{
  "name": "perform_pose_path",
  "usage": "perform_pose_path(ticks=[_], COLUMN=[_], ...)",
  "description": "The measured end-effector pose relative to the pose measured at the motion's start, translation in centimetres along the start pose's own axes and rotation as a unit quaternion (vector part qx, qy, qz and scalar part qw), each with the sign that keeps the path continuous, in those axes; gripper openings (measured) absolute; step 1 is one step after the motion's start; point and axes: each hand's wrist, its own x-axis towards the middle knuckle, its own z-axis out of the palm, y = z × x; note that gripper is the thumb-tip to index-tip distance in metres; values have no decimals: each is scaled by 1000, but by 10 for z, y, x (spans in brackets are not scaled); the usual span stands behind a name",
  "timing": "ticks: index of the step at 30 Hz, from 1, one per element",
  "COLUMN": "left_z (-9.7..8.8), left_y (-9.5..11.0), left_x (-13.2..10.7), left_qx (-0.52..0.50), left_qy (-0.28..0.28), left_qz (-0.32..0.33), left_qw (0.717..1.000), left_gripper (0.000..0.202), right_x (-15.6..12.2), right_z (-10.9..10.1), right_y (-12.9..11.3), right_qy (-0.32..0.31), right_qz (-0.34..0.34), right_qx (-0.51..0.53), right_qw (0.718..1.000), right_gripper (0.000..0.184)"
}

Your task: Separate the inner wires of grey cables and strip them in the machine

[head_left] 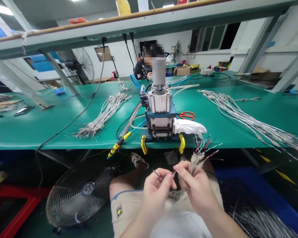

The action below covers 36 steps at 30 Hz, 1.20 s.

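Observation:
My left hand (156,189) is closed in a pinch on a thin dark wire (157,173) above my lap. My right hand (194,185) is closed around a small bundle of grey cables with red and black stripped wire ends (201,152) fanning upward, and its fingertips meet the left hand's at the single wire. Both hands are below the front edge of the green bench (64,132), just in front of a small pneumatic press machine (161,114) with a white cloth (188,127) at its right side.
Bundles of grey wire harnesses lie on the bench at left (101,115) and right (250,122). Orange scissors (187,115) lie beside the machine. A floor fan (79,195) stands by my left knee. A blue bin of cables (263,215) sits at lower right. Another person (146,66) works behind.

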Motion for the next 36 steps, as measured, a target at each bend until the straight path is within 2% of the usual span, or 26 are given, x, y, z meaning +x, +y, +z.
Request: perform_pose_path(ticks=[3,8,10,13,16,20,23,28,32,36], left_z=[1,-5,-6,-5,-4,-3,-2,-2,-2,-1], left_y=[1,8,13,17,14,4,0,0,-1,1], left_x=[1,4,4,4,2,-4,-6,-3,-2,-3], left_qx=[-7,-37,-67,-102,-92,49,91,35,27,30], left_qy=[6,-55,-53,-31,-25,-5,-10,-13,1,15], left_qz=[-11,-87,-93,-74,-58,24,19,-18,18,41], left_qw=[1000,994,992,991,994,998,996,999,999,999], left_gripper=[43,39,37,35,35,31,32,40,37,33], right_x=[-1,0,0,-2,-3,-1,0,2,2,-2], right_z=[-1,-7,-9,-9,-7,-5,-7,-9,-5,-2], right_y=[1,6,10,14,9,-1,0,7,3,1], right_qy=[-8,-20,-26,-41,-36,-10,3,4,1,0], right_qz=[-16,-74,-78,-109,-172,-211,-168,-56,3,35], right_qx=[2,-62,-69,-89,-147,-193,-175,-81,-13,20], right_qw=[1000,995,994,989,973,958,970,995,1000,999], right_gripper=[28,25,23,23,22,21,24,26,29,35])
